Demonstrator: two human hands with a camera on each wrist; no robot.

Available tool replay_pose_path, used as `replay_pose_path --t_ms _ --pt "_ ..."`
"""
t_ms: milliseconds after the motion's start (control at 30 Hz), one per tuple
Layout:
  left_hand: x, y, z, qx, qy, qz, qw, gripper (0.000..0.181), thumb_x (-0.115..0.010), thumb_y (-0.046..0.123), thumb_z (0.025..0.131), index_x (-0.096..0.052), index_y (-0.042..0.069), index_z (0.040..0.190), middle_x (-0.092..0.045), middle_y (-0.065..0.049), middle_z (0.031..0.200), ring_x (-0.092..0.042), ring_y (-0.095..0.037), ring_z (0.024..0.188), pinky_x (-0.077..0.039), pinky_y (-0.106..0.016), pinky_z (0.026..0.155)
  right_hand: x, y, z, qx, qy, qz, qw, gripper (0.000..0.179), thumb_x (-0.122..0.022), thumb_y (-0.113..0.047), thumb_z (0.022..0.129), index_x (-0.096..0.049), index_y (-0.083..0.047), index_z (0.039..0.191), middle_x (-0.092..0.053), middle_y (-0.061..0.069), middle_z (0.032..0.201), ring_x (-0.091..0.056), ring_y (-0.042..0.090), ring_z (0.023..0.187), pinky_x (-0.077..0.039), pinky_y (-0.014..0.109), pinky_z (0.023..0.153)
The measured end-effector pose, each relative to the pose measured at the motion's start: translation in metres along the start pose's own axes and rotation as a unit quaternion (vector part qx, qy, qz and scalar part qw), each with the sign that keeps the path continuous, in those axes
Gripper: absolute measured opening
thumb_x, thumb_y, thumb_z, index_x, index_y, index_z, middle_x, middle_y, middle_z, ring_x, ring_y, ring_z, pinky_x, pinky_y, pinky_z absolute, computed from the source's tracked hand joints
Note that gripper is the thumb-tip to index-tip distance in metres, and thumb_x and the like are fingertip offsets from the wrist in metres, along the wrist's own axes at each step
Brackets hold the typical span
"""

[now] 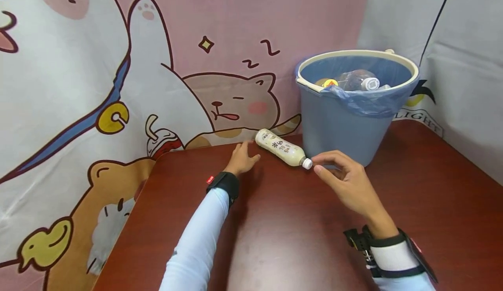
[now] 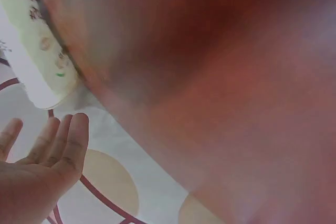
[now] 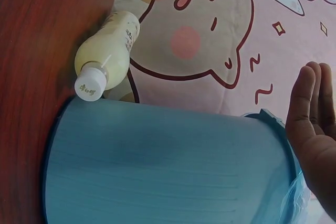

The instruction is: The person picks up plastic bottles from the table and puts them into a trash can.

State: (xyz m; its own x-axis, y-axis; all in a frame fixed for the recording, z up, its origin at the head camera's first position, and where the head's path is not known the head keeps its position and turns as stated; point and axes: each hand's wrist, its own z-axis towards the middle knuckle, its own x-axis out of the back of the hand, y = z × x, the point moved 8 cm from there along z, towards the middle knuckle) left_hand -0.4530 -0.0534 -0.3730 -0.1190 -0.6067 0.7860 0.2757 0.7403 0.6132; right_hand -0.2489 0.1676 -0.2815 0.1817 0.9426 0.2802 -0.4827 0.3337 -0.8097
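A plastic bottle (image 1: 280, 148) of pale cream drink with a white cap (image 1: 307, 163) lies on its side near the table's back edge. My left hand (image 1: 241, 159) reaches toward the bottle's base, its fingers extended and holding nothing. In the left wrist view a gap shows between those fingers (image 2: 73, 140) and the bottle (image 2: 34, 40). At the other end, my right hand (image 1: 353, 186) hovers by the cap with thumb and fingers apart. The right wrist view shows the right hand (image 3: 317, 124) well away from the bottle (image 3: 107, 51), nothing in its grasp.
A blue bucket (image 1: 338, 125) stands on the table (image 1: 275, 221) just behind the right hand, close to the bottle's cap. It is lined with a clear bag (image 1: 361, 101) and contains bottles (image 1: 355, 80). A cartoon-printed cloth (image 1: 235, 16) hangs behind the table.
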Motion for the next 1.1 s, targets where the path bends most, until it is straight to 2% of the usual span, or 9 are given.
replay_pose_path --t_ms 133,233,333,500,600,800,867,933,1100 --pt "-0.001 0.012 0.025 0.010 -0.018 0.031 0.9993 0.061 -0.065 0.021 0.093 -0.040 0.006 0.146 -0.040 -0.023 0.149 -0.029 -0.043 0.143 -0.031 -0.052 0.116 0.001 0.002 0.001 -0.005 -0.007 -0.003 1.0000 0.016 -0.065 -0.005 0.092 -0.069 -0.004 0.108 -0.065 -0.004 0.104 -0.063 0.003 0.094 -0.054 0.016 0.082" --pt "0.000 0.019 0.037 0.006 -0.019 0.055 0.9983 0.061 -0.065 0.019 0.092 -0.040 0.008 0.147 -0.041 -0.023 0.148 -0.029 -0.041 0.143 -0.033 -0.052 0.115 -0.001 0.003 0.003 -0.006 -0.013 -0.004 0.9999 0.016 -0.066 -0.005 0.092 -0.069 -0.005 0.108 -0.066 0.002 0.104 -0.063 0.003 0.092 -0.054 0.017 0.081" --pt "-0.001 0.024 0.046 0.005 -0.028 0.112 0.9933 0.062 -0.064 0.016 0.091 -0.040 0.014 0.148 -0.039 -0.025 0.146 -0.031 -0.043 0.140 -0.035 -0.055 0.112 -0.003 0.004 0.004 -0.005 -0.017 0.002 0.9998 0.016 -0.066 -0.005 0.092 -0.069 -0.005 0.107 -0.066 0.003 0.104 -0.063 0.003 0.092 -0.054 0.017 0.080" --pt "-0.014 0.031 0.058 0.001 -0.067 0.221 0.9730 0.064 -0.059 0.012 0.091 -0.038 0.024 0.150 -0.035 -0.025 0.144 -0.037 -0.044 0.131 -0.039 -0.056 0.107 -0.004 0.006 0.006 -0.004 -0.026 0.012 0.9996 0.016 -0.066 -0.004 0.092 -0.070 -0.005 0.107 -0.066 0.002 0.103 -0.064 0.003 0.092 -0.054 0.017 0.081" --pt "-0.026 0.033 0.064 -0.008 -0.089 0.262 0.9609 0.065 -0.058 0.015 0.091 -0.036 0.028 0.151 -0.032 -0.023 0.149 -0.036 -0.044 0.131 -0.039 -0.056 0.106 -0.002 0.007 0.006 -0.005 -0.029 0.012 0.9995 0.016 -0.066 -0.004 0.091 -0.070 -0.006 0.106 -0.066 0.000 0.103 -0.064 0.004 0.093 -0.054 0.017 0.082" --pt "-0.027 0.033 0.062 -0.043 -0.087 0.336 0.9369 0.065 -0.070 0.020 0.085 -0.046 0.024 0.145 -0.038 -0.011 0.153 -0.035 -0.042 0.136 -0.039 -0.057 0.105 -0.004 0.005 0.007 0.000 -0.039 0.021 0.9990 0.016 -0.065 -0.004 0.092 -0.069 -0.004 0.108 -0.066 0.005 0.106 -0.063 0.004 0.096 -0.054 0.017 0.084" --pt "-0.027 0.029 0.059 -0.050 -0.107 0.343 0.9319 0.065 -0.075 0.019 0.081 -0.051 0.019 0.141 -0.046 -0.010 0.149 -0.040 -0.040 0.134 -0.040 -0.057 0.105 -0.004 0.006 0.007 0.001 -0.043 0.020 0.9989 0.017 -0.065 -0.004 0.092 -0.069 -0.003 0.109 -0.066 0.009 0.107 -0.063 0.004 0.096 -0.054 0.017 0.084" --pt "-0.026 0.024 0.054 -0.058 -0.143 0.330 0.9315 0.069 -0.079 0.018 0.076 -0.052 0.014 0.139 -0.052 -0.012 0.143 -0.045 -0.038 0.131 -0.041 -0.055 0.105 -0.003 0.007 0.007 -0.001 -0.045 0.014 0.9989 0.017 -0.064 -0.004 0.093 -0.068 -0.003 0.109 -0.066 0.009 0.108 -0.063 0.004 0.097 -0.054 0.017 0.083" --pt "-0.021 0.006 0.040 -0.058 -0.223 0.223 0.9471 0.077 -0.083 0.018 0.073 -0.049 0.009 0.141 -0.054 -0.017 0.140 -0.051 -0.034 0.123 -0.047 -0.045 0.099 0.000 0.011 0.007 -0.007 -0.058 0.003 0.9983 0.018 -0.064 -0.005 0.093 -0.069 -0.004 0.110 -0.066 0.008 0.108 -0.062 0.005 0.095 -0.054 0.018 0.081"
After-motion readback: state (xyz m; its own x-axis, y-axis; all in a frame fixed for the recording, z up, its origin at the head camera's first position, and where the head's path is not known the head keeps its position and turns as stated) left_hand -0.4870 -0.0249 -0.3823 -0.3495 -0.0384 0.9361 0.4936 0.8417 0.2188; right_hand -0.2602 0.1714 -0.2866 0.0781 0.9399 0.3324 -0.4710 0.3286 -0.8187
